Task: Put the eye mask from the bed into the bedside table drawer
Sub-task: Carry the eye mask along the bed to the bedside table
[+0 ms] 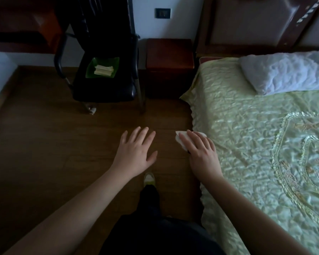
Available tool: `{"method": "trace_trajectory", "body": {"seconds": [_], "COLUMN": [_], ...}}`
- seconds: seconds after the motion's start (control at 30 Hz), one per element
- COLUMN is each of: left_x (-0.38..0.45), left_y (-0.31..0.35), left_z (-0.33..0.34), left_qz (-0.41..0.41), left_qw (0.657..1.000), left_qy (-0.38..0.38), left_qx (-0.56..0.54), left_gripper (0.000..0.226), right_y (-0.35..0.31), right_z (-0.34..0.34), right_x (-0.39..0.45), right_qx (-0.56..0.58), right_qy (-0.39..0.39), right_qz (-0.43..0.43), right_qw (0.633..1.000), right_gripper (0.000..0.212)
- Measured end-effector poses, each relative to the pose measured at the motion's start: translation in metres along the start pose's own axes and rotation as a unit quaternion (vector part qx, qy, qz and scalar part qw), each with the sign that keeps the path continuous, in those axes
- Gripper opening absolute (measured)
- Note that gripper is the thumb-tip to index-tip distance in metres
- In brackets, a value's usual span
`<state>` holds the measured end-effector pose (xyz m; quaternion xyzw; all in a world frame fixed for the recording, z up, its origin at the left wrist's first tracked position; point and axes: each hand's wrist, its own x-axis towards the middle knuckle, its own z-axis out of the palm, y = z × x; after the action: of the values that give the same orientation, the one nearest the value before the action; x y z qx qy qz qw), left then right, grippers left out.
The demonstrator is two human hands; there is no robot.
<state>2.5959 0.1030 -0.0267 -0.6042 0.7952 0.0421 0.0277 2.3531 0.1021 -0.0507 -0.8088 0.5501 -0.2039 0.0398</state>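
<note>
My right hand (201,151) holds a white eye mask (180,139) at the left edge of the bed (247,126); most of the mask is hidden under my fingers. My left hand (136,150) hovers over the floor with fingers spread and nothing in it. The dark wooden bedside table (169,56) stands ahead between a chair and the bed's head. Its front is in shadow and its drawer looks closed.
A black chair (103,85) left of the bedside table carries a green tray (102,67) with folded pale cloth. A white pillow (287,70) lies at the bed's head. Wooden floor (53,144) stretches ahead; my foot (149,178) shows below.
</note>
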Motion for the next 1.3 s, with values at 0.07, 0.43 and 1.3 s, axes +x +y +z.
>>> {"method": "trace_trajectory", "body": {"seconds": [0.07,0.43,1.3], "left_x": [0.03,0.203,0.511], "left_y": [-0.015,-0.098,-0.147], "left_z": [0.005,-0.002,-0.041], "left_qz": [-0.003,0.049,0.02], "left_qw": [1.0,0.999,1.0], "left_qy": [0.001,-0.007,-0.017], "left_qx": [-0.006,-0.003,0.012], "left_gripper": [0.07,0.069,0.067], "right_y": [0.008,0.04,0.205], "right_z": [0.013,0.049,0.099], "right_x": [0.027,0.198,0.48], "right_qx": [-0.005,-0.037,-0.005], "right_qy": [-0.011,-0.02,-0.006], "right_qz": [0.003,0.024,-0.008], "right_qw": [1.0,0.999,1.0], "right_gripper": [0.062,0.056,0.061]}}
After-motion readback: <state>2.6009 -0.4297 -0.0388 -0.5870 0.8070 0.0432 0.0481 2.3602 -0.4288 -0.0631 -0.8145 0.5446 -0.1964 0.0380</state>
